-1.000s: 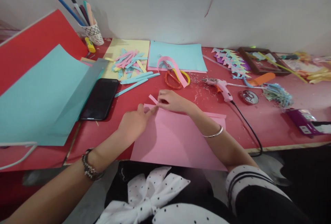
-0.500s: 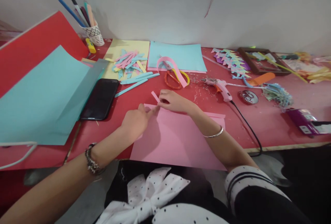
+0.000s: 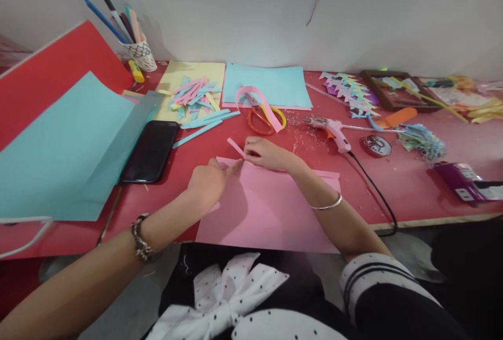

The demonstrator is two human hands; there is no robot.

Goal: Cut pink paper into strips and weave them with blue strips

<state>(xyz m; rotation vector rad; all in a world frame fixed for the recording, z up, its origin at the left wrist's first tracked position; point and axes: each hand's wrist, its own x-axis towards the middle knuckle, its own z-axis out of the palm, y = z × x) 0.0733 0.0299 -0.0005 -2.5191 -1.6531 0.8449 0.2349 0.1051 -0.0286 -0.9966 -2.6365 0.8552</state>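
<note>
A pink paper sheet [image 3: 271, 209] lies flat on the red table at its front edge. Along the far edge of the sheet runs a narrow pink strip [image 3: 234, 146], its left end sticking up and away from the sheet. My right hand [image 3: 267, 152] is closed, thumb and fingers pinched on this strip. My left hand [image 3: 208, 185] rests on the sheet's far left corner, index finger stretched out and pressing the paper beside my right fingertips. Part of the strip is hidden under my right hand.
Beyond my hands lie scissors [image 3: 261, 122] with a curled pink strip over them. Cut paper strips [image 3: 196, 95] are heaped on a yellow sheet. A phone [image 3: 151, 151] lies left, a pink glue gun [image 3: 336, 133] with a cord right. A pen cup [image 3: 141, 54] stands behind.
My right hand has shifted slightly to the right along the sheet's far edge, keeping its pinch on the strip. My left hand stays nearly in place.
</note>
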